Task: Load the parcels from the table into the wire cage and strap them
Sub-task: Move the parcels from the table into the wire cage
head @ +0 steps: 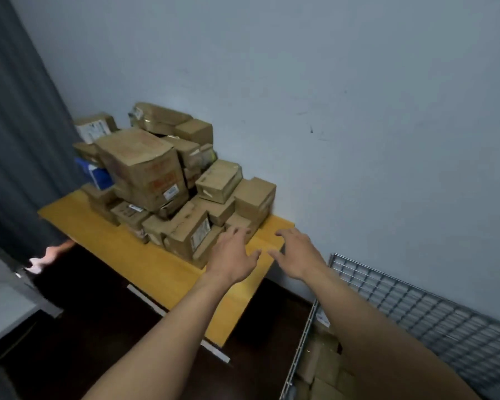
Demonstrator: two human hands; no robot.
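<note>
Several brown cardboard parcels (145, 168) are piled on a yellow wooden table (145, 261) against the wall. My left hand (232, 256) reaches out with spread fingers, its fingertips at a small parcel (238, 223) on the pile's near right edge. My right hand (298, 255) is stretched out beside it, fingers open, above the table's right end and holding nothing. The wire cage (410, 301) stands at the lower right, with brown parcels (321, 368) lying inside it. My right forearm hides part of the cage.
A dark grey curtain (15, 140) hangs at the left. Another person's hand (51, 254) shows by the table's left edge. A pale blue wall (358, 111) backs the table and cage. The floor under the table is dark.
</note>
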